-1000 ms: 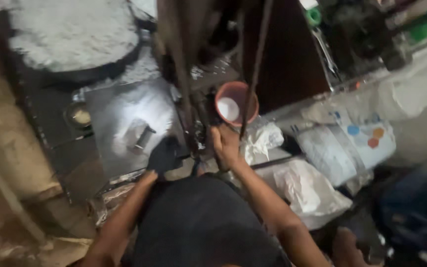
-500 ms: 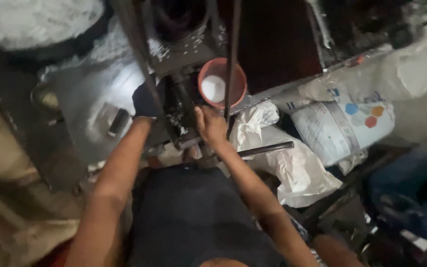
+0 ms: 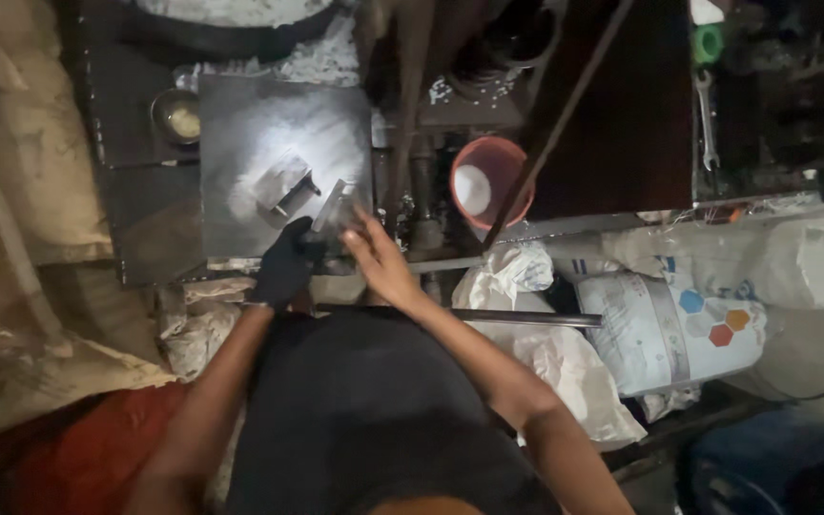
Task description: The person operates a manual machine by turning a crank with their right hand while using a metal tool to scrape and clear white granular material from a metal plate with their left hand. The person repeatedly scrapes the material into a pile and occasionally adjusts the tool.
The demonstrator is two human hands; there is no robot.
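My left hand [image 3: 286, 264] wears a black glove and grips the lower end of a small grey metal block [image 3: 333, 206] at the near edge of a steel plate [image 3: 240, 124]. My bare right hand [image 3: 374, 256] touches the same block from the right, fingers curled around it. A second metal piece [image 3: 283, 181], angular and shiny, lies on the plate just beyond the hands, dusted with white powder. An orange bowl [image 3: 490, 181] holding white powder sits to the right of the hands, next to the machine's dark upright column [image 3: 419, 172].
A small round dish [image 3: 178, 117] sits at the plate's left. White sacks [image 3: 679, 324] lie at the right, with a metal rod [image 3: 526, 317] across them. A wrench [image 3: 706, 114] rests on the dark bench. Cloth and sacking are heaped at the left.
Both hands have come off the machine's dark column and moved left to the plate's near edge, where they now hold the metal block. The view has shifted too.
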